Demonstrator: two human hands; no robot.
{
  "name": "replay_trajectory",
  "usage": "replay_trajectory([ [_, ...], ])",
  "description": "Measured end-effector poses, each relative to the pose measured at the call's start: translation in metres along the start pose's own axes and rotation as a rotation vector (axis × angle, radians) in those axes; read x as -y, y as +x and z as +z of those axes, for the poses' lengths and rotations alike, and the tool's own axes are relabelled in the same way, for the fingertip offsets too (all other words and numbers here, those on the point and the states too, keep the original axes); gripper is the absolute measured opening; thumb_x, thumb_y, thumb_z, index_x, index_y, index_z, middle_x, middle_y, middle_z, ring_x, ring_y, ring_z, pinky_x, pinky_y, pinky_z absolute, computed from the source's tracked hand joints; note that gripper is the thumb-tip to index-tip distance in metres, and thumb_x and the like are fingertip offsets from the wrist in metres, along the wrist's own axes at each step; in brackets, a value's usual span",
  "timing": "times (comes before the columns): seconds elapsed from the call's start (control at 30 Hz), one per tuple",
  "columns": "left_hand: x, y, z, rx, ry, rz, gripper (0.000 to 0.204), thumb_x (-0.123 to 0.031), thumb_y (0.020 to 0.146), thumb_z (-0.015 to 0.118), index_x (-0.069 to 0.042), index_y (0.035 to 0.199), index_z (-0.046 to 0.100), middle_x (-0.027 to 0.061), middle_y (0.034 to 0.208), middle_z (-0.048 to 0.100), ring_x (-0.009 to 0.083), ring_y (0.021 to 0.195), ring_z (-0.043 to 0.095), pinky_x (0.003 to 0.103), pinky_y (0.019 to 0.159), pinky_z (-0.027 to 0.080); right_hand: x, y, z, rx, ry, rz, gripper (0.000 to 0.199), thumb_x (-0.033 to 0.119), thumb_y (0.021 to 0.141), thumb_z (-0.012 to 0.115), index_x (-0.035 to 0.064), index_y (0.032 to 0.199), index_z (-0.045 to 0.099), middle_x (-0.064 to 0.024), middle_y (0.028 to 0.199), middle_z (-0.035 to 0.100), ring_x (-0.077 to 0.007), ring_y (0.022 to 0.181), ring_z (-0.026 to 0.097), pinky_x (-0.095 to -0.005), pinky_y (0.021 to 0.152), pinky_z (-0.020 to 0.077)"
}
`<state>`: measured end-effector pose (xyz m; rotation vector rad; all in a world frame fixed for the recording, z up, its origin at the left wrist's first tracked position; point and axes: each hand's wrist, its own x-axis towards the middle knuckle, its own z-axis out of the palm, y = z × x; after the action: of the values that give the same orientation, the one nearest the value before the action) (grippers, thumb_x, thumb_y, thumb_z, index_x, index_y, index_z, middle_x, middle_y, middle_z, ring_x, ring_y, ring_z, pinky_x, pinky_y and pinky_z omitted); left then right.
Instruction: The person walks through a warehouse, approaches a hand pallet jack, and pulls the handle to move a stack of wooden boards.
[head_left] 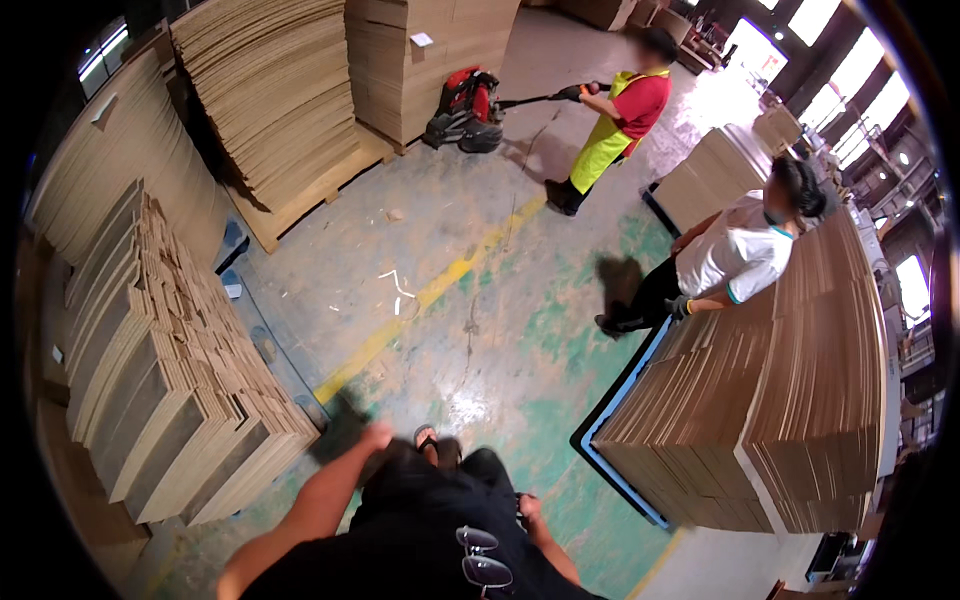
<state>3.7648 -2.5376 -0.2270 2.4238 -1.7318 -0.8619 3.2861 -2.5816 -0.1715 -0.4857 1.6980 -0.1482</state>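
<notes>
My left hand (pixel 377 437) hangs in front of my left thigh, small and blurred, so its fingers cannot be made out. Nearest to it is a tall stack of brown cardboard sheets (pixel 230 380) on the left, which it does not touch. Beside my right hip, my right hand (pixel 529 507) is curled closed near a small dark thing that I cannot make out. Sunglasses (pixel 478 555) hang on the front of my black shirt. One sandalled foot (pixel 427 440) shows on the painted floor.
At the right, a large cardboard stack (pixel 720 400) stands on a blue-edged pallet (pixel 630 375), beside a person in white (pixel 735 250). Farther off, a person in a yellow apron (pixel 605 130) grips the handle of a red pallet truck (pixel 468 105). More board stacks (pixel 270 90) line the left.
</notes>
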Motion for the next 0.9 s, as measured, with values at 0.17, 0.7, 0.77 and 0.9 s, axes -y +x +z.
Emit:
replay_trajectory([
  [0.17,-0.103,0.220,-0.124,0.009,-1.002,0.011,0.026,-0.017,0.082,0.063,-0.008,0.106,0.068,0.0131,0.098,0.071,0.0233,0.084,0.068,0.036,0.079,0.052,0.071,0.032,0.008,-0.051,0.021,0.055,0.021,0.018,0.083,0.057,0.0043,0.097,0.066,-0.0077,0.083,0.065,-0.0207,0.074,0.061,-0.0397,0.061,0.0498],
  [0.7,-0.080,0.343,-0.197,0.291,-0.333,-0.670,0.019,-0.019,0.077,0.056,-0.012,0.086,0.072,0.0100,0.077,0.070,0.0246,0.063,0.066,0.040,0.060,0.054,0.739,0.309,-0.018,0.050,0.568,-0.213,0.031,0.028,0.092,0.050,0.0030,0.110,0.055,-0.0156,0.099,0.060,-0.0284,0.084,0.062,-0.0464,0.057,0.0506],
  [0.77,-0.084,0.397,-0.207,0.506,-0.169,-0.472,0.015,-0.014,0.079,0.056,-0.009,0.081,0.070,0.0103,0.079,0.070,0.0228,0.066,0.067,0.041,0.061,0.054,0.891,0.297,-0.046,-0.174,0.689,-0.602,0.044,0.030,0.090,0.055,0.0073,0.126,0.045,-0.0117,0.097,0.057,-0.0296,0.078,0.060,-0.0423,0.064,0.0512],
  [0.9,-0.078,0.459,-0.223,0.639,-0.358,-0.614,0.020,-0.020,0.081,0.054,-0.007,0.083,0.070,0.0146,0.082,0.070,0.0247,0.069,0.068,0.044,0.062,0.054,1.105,0.124,0.043,0.135,0.133,-1.010,0.050,0.023,0.092,0.058,0.0060,0.137,0.045,-0.0094,0.122,0.060,-0.0213,0.109,0.059,-0.0366,0.092,0.0448],
])
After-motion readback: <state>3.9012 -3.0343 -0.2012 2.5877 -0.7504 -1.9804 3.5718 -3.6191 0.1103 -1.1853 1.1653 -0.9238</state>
